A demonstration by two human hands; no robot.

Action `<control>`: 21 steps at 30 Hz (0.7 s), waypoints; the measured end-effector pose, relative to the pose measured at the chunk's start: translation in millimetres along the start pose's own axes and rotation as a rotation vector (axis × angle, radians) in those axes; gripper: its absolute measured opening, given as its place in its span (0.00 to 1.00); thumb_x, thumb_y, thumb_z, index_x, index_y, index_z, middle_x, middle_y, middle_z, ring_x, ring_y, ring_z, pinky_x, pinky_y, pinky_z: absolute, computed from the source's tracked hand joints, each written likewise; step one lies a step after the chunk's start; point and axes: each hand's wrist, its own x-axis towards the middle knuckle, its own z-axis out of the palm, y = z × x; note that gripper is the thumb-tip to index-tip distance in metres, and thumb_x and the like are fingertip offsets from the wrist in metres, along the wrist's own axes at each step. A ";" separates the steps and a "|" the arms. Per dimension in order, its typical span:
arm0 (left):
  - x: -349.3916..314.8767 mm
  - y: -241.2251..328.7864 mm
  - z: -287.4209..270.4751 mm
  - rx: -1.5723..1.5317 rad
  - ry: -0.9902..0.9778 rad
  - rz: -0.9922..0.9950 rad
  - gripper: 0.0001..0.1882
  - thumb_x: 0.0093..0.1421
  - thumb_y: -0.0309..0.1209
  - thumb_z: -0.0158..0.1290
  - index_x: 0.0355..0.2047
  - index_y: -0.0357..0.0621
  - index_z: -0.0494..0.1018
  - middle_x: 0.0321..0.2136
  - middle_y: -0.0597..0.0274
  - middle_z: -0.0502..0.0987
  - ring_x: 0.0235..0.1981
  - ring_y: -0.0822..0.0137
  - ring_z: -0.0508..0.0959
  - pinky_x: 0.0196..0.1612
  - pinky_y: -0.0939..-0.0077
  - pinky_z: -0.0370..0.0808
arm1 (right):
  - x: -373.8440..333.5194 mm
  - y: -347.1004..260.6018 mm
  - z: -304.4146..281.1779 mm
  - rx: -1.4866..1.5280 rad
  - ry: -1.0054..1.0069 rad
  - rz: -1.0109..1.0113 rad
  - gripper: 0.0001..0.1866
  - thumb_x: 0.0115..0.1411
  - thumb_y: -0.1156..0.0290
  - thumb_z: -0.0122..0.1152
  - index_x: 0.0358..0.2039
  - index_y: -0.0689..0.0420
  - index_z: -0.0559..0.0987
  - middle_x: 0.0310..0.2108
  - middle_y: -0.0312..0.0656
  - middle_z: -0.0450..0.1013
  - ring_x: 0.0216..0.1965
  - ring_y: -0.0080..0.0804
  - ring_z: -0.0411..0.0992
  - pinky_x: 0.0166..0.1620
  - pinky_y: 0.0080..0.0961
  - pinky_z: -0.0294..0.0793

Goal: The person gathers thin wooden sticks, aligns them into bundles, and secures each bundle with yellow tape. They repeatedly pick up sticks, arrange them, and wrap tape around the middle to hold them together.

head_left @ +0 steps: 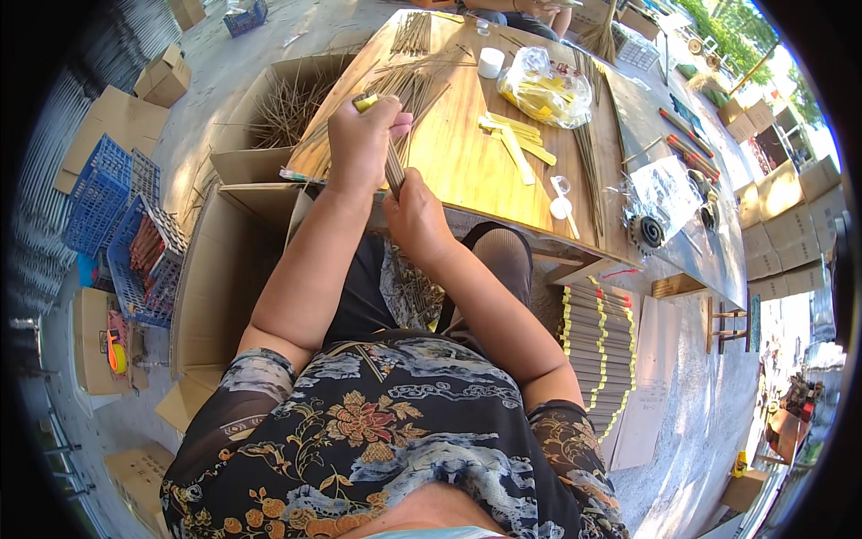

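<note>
The left hand (357, 144) is closed in a fist over the near edge of the wooden table (453, 148), and a bundle of thin brown sticks (394, 171) runs from beside its fingers down into the right hand (418, 216). The right hand is clamped around the near end of that bundle, thumb lying along it, just below and to the right of the left hand; a short stretch of the sticks shows between the two. A small yellow strip (365, 102) pokes out at the top of the left fist, and something pink shows at its fingertips; what exactly the curled fingers press on there cannot be told. Just beyond the left hand, loose sticks (415, 88) lie fanned on the table, partly overlapped in view by the fist and the held bundle. Well apart from the hands, to the right on the same top, are a pile of flat yellow strips (525, 139), a clear plastic bag (545, 90) with more yellow inside, a white round container (491, 62) and a small clear dish (561, 207). To the left of the table, an open cardboard box (247, 168) holds many sticks standing and leaning. Below its right side, banded brown bundles (597, 341) are stacked in a column.
</note>
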 end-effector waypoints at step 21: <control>-17.5 31.5 -46.3 -0.305 -0.642 -0.213 0.27 0.59 0.46 0.44 0.48 0.34 0.63 0.43 0.47 0.70 0.47 0.57 0.71 0.51 0.63 0.67 | -39.9 -22.9 -73.5 0.943 -0.652 0.248 0.14 0.60 0.64 0.50 0.38 0.62 0.71 0.27 0.38 0.71 0.28 0.26 0.71 0.36 0.22 0.72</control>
